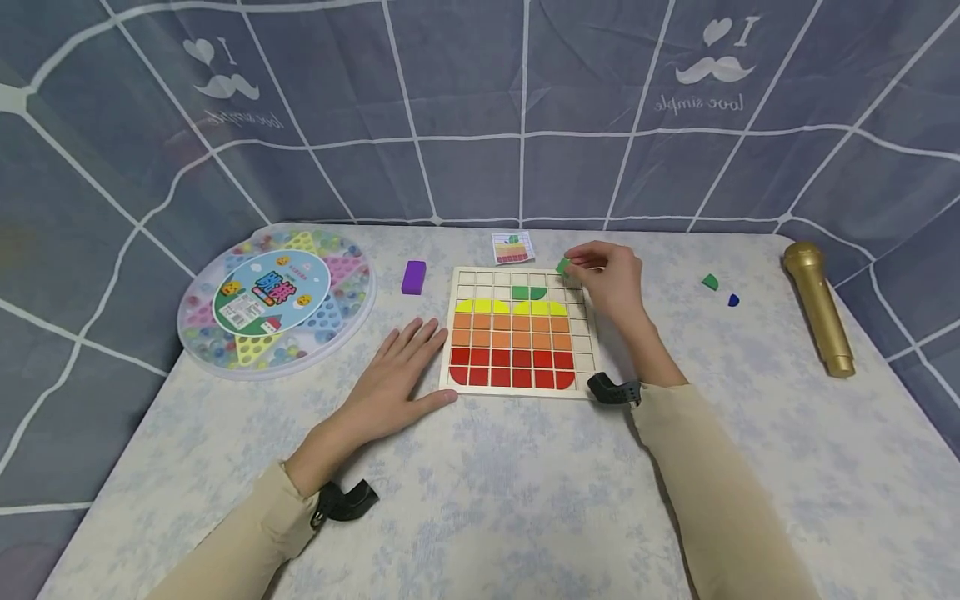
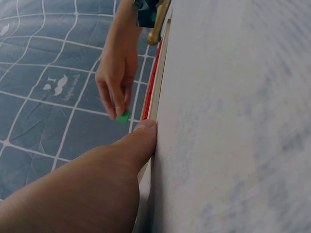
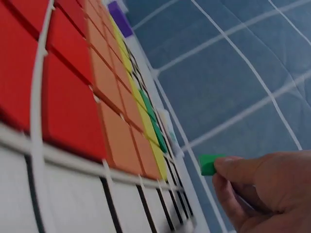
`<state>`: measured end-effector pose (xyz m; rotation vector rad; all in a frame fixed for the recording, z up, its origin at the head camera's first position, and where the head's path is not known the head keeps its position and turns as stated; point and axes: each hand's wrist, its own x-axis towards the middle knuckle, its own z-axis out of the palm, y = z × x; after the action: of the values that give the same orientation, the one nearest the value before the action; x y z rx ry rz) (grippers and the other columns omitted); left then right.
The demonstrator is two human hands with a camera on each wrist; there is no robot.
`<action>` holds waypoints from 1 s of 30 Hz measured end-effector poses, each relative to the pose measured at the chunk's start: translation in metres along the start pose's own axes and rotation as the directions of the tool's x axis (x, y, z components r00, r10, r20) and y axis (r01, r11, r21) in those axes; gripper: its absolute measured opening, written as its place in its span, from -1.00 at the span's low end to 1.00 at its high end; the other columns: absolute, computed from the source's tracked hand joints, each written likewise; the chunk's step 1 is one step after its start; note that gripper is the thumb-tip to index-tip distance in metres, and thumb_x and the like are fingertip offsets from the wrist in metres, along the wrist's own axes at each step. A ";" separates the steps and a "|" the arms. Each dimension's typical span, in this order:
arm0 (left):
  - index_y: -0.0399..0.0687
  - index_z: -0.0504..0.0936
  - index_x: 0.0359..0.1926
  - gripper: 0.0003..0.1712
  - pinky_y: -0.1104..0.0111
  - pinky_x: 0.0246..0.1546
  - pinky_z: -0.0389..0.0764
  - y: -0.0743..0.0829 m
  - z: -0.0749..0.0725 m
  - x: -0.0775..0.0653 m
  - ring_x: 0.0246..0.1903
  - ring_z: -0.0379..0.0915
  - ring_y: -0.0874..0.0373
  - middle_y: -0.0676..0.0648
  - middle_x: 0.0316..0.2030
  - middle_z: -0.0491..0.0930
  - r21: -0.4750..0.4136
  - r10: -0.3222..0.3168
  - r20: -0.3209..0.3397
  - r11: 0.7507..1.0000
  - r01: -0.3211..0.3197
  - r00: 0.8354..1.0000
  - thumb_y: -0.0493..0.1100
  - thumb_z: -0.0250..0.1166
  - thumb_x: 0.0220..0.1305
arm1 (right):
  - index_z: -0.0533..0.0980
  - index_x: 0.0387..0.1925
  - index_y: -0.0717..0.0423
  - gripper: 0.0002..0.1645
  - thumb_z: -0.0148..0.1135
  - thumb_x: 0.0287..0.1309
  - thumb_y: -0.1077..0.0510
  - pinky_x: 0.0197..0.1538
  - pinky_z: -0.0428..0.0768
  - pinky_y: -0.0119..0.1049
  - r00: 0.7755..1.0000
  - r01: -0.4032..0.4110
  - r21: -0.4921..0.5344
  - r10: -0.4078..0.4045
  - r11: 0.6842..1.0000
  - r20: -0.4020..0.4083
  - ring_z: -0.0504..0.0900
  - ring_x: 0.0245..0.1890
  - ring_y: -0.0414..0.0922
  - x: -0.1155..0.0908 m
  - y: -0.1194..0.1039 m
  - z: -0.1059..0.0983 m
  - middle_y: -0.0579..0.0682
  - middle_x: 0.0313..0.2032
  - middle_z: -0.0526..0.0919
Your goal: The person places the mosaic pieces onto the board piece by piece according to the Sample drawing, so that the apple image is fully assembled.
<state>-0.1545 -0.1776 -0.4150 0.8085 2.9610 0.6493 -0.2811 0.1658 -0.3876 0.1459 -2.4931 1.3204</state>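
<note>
A white gridded puzzle board (image 1: 587,367) lies on the table, with rows of red, orange and yellow tiles and two green pieces (image 1: 528,293) in its slots. My right hand (image 1: 613,283) pinches a small green block (image 1: 563,266) between thumb and fingertips, over the board's upper right corner. The right wrist view shows that green block (image 3: 209,165) held up beside the grid. My left hand (image 1: 397,375) lies with fingers spread at the board's left edge, thumb at the lower left corner. In the left wrist view, the thumb (image 2: 141,138) touches the board's edge.
Behind the board lies a small pattern card (image 1: 513,247). A purple block (image 1: 414,277) and a round marble game box (image 1: 352,329) are on the left. On the right are a green piece (image 1: 710,282), a blue piece (image 1: 733,300) and a gold microphone (image 1: 819,308). A grey curtain (image 1: 465,175) hangs behind.
</note>
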 end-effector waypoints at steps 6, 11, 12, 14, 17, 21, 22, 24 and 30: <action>-0.12 0.09 0.68 0.09 -0.08 0.68 -0.23 -0.001 0.000 0.000 0.68 -0.22 -0.18 -0.18 0.68 0.00 0.008 0.016 -0.008 1.000 -0.016 1.000 0.28 0.33 0.38 | 0.76 -0.02 0.21 -0.79 0.37 0.37 0.31 0.12 0.74 -0.02 0.996 0.042 -0.019 -0.040 0.999 0.079 0.76 -0.05 0.10 -0.001 -0.007 0.019 0.20 -0.11 0.79; -0.12 0.09 0.68 0.09 -0.07 0.68 -0.23 -0.001 -0.001 0.000 0.69 -0.22 -0.18 -0.18 0.68 0.00 0.006 0.012 -0.005 1.000 -0.012 1.000 0.29 0.33 0.38 | 0.76 0.02 0.16 -0.77 0.32 0.42 0.31 0.18 0.73 0.00 0.990 0.039 -0.062 -0.031 0.997 0.136 0.77 0.01 0.13 -0.005 -0.003 0.025 0.17 -0.01 0.77; -0.12 0.08 0.68 0.09 -0.08 0.68 -0.23 -0.001 -0.001 -0.001 0.69 -0.23 -0.18 -0.18 0.68 -0.01 0.003 0.010 -0.004 1.000 -0.010 1.000 0.28 0.33 0.38 | 0.76 0.03 0.17 -0.76 0.31 0.43 0.31 0.18 0.73 0.01 0.989 0.044 -0.062 -0.035 0.997 0.143 0.77 0.03 0.14 -0.005 -0.002 0.026 0.18 0.02 0.75; -0.12 0.08 0.68 0.09 -0.08 0.68 -0.23 -0.001 0.000 -0.001 0.69 -0.23 -0.17 -0.19 0.68 -0.01 -0.003 0.005 -0.003 1.000 -0.005 1.000 0.28 0.33 0.38 | 0.74 0.07 0.19 -0.74 0.30 0.43 0.31 0.19 0.73 0.02 0.987 0.054 -0.061 -0.044 0.997 0.152 0.76 0.06 0.15 -0.007 -0.001 0.029 0.19 0.05 0.73; -0.11 0.08 0.68 0.09 -0.09 0.68 -0.23 0.000 0.000 -0.001 0.69 -0.23 -0.17 -0.19 0.68 -0.01 -0.009 0.000 -0.004 1.000 0.000 1.000 0.28 0.32 0.39 | 0.72 0.10 0.22 -0.72 0.31 0.43 0.31 0.20 0.73 0.02 0.985 0.060 -0.055 -0.050 0.997 0.165 0.75 0.09 0.15 -0.008 0.001 0.031 0.20 0.07 0.71; -0.10 0.07 0.69 0.08 -0.08 0.68 -0.24 0.000 0.000 -0.002 0.69 -0.24 -0.16 -0.18 0.68 -0.01 -0.011 -0.005 0.006 1.000 0.006 1.000 0.30 0.31 0.40 | 0.74 0.05 0.22 -0.76 0.31 0.42 0.32 0.21 0.72 0.04 0.980 0.067 -0.065 -0.053 0.996 0.193 0.75 0.09 0.15 -0.010 0.001 0.031 0.20 0.06 0.72; -0.10 0.07 0.69 0.08 -0.08 0.68 -0.24 0.000 0.000 -0.002 0.69 -0.24 -0.16 -0.18 0.68 -0.01 -0.012 -0.005 0.007 1.000 0.005 1.000 0.30 0.31 0.40 | 0.75 0.03 0.22 -0.77 0.31 0.42 0.33 0.21 0.72 0.05 0.978 0.069 -0.069 -0.054 0.995 0.200 0.76 0.09 0.15 -0.010 0.001 0.031 0.19 0.06 0.72; -0.10 0.08 0.69 0.08 -0.08 0.68 -0.24 0.000 0.000 -0.002 0.69 -0.24 -0.16 -0.18 0.68 -0.01 -0.011 -0.003 0.003 1.000 0.003 1.000 0.30 0.31 0.39 | 0.76 0.00 0.23 -0.78 0.30 0.42 0.34 0.21 0.72 0.06 0.975 0.076 -0.072 -0.059 0.994 0.212 0.76 0.08 0.16 -0.010 0.000 0.030 0.20 0.06 0.73; -0.10 0.08 0.68 0.09 -0.09 0.68 -0.24 0.000 0.001 -0.001 0.69 -0.23 -0.17 -0.18 0.68 -0.01 -0.007 -0.001 0.001 1.000 0.001 1.000 0.30 0.32 0.38 | 0.73 0.06 0.24 -0.75 0.26 0.45 0.33 0.26 0.68 0.06 0.968 0.047 -0.087 -0.023 0.995 0.251 0.73 0.13 0.16 -0.010 -0.006 0.026 0.21 0.08 0.72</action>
<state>-0.1534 -0.1774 -0.4154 0.8058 2.9559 0.6590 -0.2759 0.1403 -0.4004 0.3545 -2.7406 1.2370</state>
